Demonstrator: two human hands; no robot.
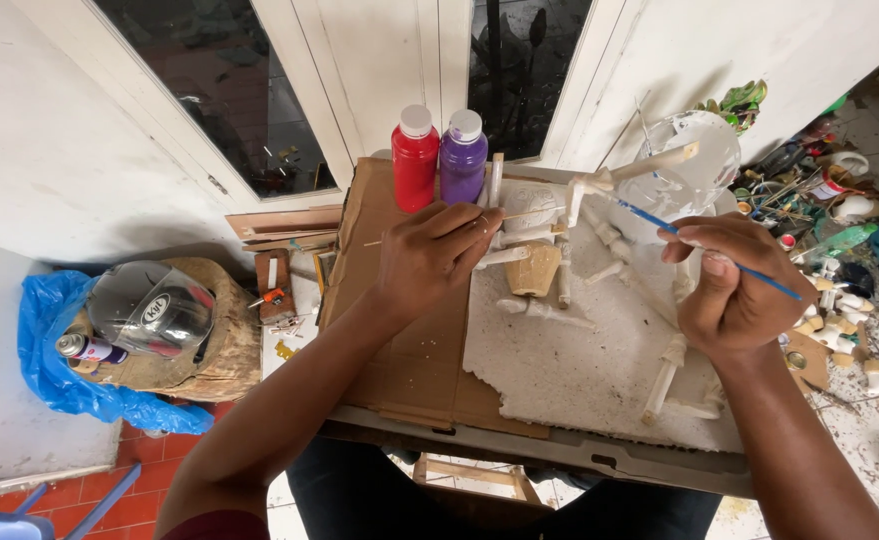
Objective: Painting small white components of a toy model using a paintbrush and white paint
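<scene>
Fingers of right hand [729,290] pinching blue paintbrush [709,245], left hand [429,255] gripping thin stick [439,228], white foam slab [579,370] on cardboard [409,370], tiled floor [119,500]

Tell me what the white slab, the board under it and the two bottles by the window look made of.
White slab: probably foam, matte, with a ragged, crumbly edge. Board: corrugated cardboard, dull brown, with creases and worn edges. Red bottle and purple bottle: seemingly glossy plastic with white caps; the colour may be paint inside. The brush in the right hand has a blue handle, material unclear.
</scene>
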